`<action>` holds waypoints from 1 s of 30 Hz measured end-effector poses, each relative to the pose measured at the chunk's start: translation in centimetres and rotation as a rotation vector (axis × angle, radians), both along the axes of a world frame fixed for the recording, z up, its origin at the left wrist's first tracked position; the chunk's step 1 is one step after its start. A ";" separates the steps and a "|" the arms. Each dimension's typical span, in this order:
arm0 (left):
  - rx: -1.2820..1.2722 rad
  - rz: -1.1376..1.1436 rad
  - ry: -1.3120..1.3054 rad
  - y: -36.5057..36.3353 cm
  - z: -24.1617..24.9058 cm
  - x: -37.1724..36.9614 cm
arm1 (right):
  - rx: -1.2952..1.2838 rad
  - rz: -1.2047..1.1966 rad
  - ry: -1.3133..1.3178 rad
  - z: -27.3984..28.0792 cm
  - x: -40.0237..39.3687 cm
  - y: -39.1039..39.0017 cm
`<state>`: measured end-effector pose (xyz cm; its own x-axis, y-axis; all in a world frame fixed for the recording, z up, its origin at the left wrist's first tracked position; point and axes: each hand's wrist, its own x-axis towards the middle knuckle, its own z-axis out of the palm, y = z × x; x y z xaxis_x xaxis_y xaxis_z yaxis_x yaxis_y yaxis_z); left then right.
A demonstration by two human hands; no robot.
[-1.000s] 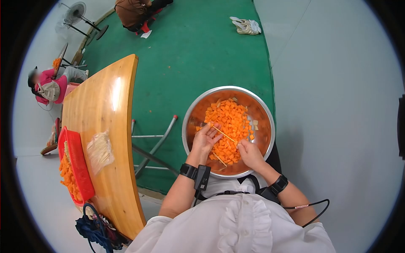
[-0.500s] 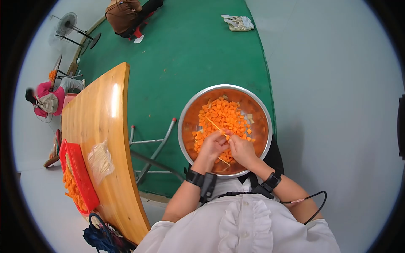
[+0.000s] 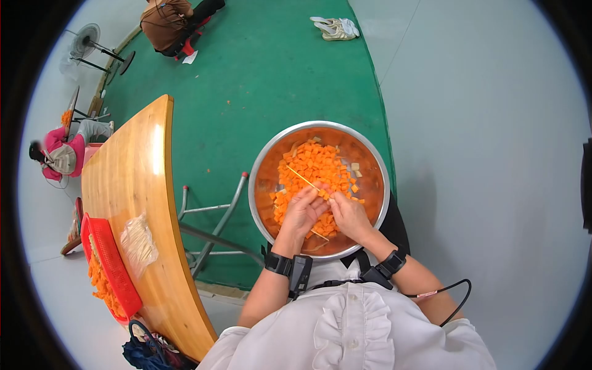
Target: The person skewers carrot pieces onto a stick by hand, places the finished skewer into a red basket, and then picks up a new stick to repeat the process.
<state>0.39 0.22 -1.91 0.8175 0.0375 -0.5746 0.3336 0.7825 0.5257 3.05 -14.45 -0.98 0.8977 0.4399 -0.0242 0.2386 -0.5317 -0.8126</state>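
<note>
A steel bowl (image 3: 370,163) of orange carrot cubes (image 3: 311,161) rests on my lap, with a few pale cubes (image 3: 355,168) among them. Over it, my left hand (image 3: 301,214) is closed round a thin wooden skewer (image 3: 301,176) that slants up and left. My right hand (image 3: 350,217) pinches a carrot cube at the skewer's lower right end; the fingertips partly hide it. Another thin stick (image 3: 319,235) lies low in the bowl, beneath my hands.
On the left, a wooden table (image 3: 132,166) bears a bag of skewers (image 3: 139,242) and a red basket (image 3: 114,265) with orange pieces. A metal folding frame (image 3: 225,213) stands beside the bowl. Two people (image 3: 165,26) sit farther off, near a fan (image 3: 86,42). Shoes (image 3: 336,28) lie beyond.
The whole view has shifted slightly, so the table and bowl appear farther left. Both hands remain together over the bowl at the skewer, with small finger movements.
</note>
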 end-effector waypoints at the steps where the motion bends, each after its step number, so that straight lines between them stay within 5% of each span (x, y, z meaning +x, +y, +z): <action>1: 0.158 0.106 -0.014 0.0 0.5 0.2 | -0.039 -0.011 0.003 -0.1 0.2 -0.3; 6: 0.840 0.334 0.080 1.5 0.0 1.1 | -0.191 -0.086 0.054 -0.4 0.1 -1.3; 9: 1.882 -0.083 -0.127 0.7 0.3 1.2 | -0.122 -0.163 0.011 -0.5 -0.1 -1.3; 13: 1.932 -0.607 -0.104 -0.6 0.5 0.9 | -0.083 -0.204 0.017 -0.6 -0.1 -1.5; 19: 1.584 -0.493 -0.096 0.9 -1.8 0.4 | -0.084 -0.153 0.114 -0.2 -0.3 -1.9; 22: 1.126 -0.212 0.163 1.3 -1.5 0.9 | -0.062 -0.114 0.165 0.0 -0.6 -2.0; 30: 0.217 0.251 0.157 3.4 -1.0 1.5 | 0.019 -0.004 0.251 0.9 -0.9 -2.3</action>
<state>1.87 3.64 -2.94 0.6701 0.3609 -0.6486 0.2348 0.7259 0.6465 2.11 -16.71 -0.11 0.8664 0.4390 -0.2381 0.0262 -0.5161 -0.8562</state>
